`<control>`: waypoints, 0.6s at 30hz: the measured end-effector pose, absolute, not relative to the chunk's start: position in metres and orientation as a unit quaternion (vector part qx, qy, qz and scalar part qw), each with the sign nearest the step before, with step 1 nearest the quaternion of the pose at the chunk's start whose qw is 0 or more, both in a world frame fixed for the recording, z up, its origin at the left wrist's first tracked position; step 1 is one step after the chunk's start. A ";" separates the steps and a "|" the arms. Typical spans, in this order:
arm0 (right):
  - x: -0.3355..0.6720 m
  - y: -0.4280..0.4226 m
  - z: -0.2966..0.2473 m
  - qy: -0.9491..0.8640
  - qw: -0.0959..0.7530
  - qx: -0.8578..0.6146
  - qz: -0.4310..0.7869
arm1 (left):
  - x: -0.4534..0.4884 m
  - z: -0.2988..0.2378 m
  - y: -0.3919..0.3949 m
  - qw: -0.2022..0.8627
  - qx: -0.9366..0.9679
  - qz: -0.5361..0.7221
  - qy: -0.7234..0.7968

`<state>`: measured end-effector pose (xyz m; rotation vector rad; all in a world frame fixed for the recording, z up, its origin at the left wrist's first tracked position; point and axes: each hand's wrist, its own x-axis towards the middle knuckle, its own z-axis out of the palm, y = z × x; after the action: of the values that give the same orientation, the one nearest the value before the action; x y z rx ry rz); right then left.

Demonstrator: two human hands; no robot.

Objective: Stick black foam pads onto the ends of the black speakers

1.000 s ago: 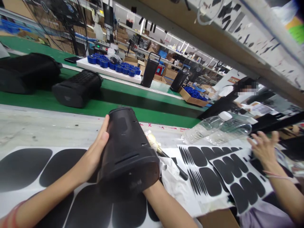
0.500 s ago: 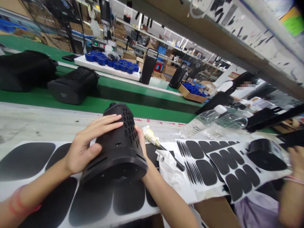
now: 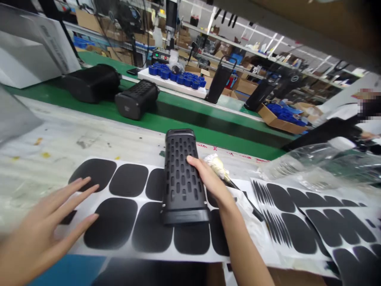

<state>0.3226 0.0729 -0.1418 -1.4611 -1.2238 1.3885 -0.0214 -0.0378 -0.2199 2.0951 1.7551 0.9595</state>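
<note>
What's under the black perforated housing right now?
The black perforated housing lies on a white sheet of black pads. The pads directly beneath it are covered.

Green conveyor belt (image 3: 184, 127); cluttered shelving (image 3: 256, 39) behind.

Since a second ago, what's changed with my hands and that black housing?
The left hand let go of the black housing and now hovers open over the sticker sheet. The housing went from tilted in both hands to lying grille-up on the sheet. The right hand still rests against its side.
</note>
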 end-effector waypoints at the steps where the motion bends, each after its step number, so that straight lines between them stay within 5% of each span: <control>1: 0.326 0.074 -0.141 -0.507 0.364 -0.599 0.503 | -0.028 -0.228 -0.042 0.096 0.723 0.316 0.606; 7: 0.339 0.070 -0.134 -0.567 0.279 -0.649 0.423 | -0.023 -0.251 -0.047 -0.017 0.743 0.273 0.611; 12: 0.300 -0.003 -0.104 -0.644 0.411 -0.643 0.060 | -0.019 -0.254 -0.047 -0.045 0.731 0.294 0.615; 14: 0.265 -0.040 -0.106 -0.705 0.413 -0.572 0.065 | -0.022 -0.257 -0.047 -0.078 0.738 0.294 0.602; 18: 0.192 -0.072 -0.157 -0.776 0.255 -0.564 0.123 | -0.026 -0.261 -0.045 -0.126 0.744 0.284 0.591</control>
<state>0.1919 -0.0716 -0.1569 -1.5312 -2.1071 0.3353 -0.0265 -0.0447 -0.2609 2.5459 2.0233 0.9719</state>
